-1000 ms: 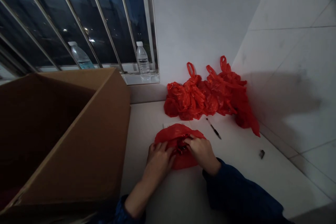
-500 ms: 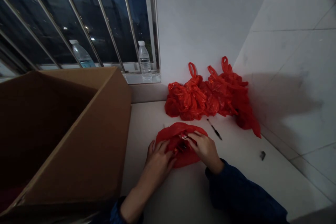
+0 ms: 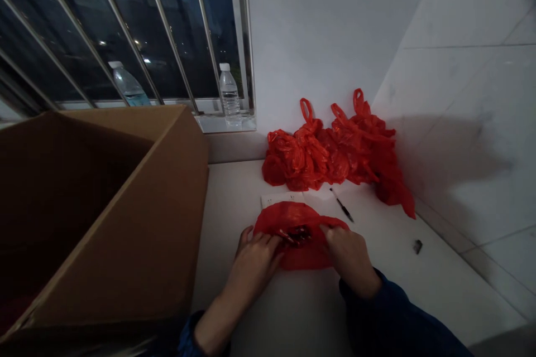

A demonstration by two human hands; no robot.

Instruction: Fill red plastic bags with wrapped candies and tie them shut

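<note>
A red plastic bag [image 3: 307, 262] sits on the white tabletop [image 3: 389, 268] straight ahead of you, between your two hands. Take it as the centre of the clock. It is thin, crinkled and slightly see-through, spread low and wide, with its mouth open towards you. The film rises in a rounded fold at 12 o'clock and bulges smoothly at 6. Inside lie dark, shiny items [image 3: 299, 235] with reddish glints, too dim to make out singly.

Your left hand [image 3: 257, 256] is at 8 o'clock, its fingers bent over the bag's edge and reaching to the mouth; whether they grip the film, you cannot tell from this view. Your right hand [image 3: 349, 256] is at 4 o'clock, fingers closed on the bag's rim in a pinch.

A paper [image 3: 272, 199] peeks out at 11 o'clock, partly covered by the bag. A black pen [image 3: 342, 206] lies near 2, and a small dark object [image 3: 417, 246] at 3. Past the pen, from 12 to 2, a heap of red bags [image 3: 318, 156] rests against the wall [image 3: 326, 39]. At 9 stands an open carton [image 3: 138, 234].
</note>
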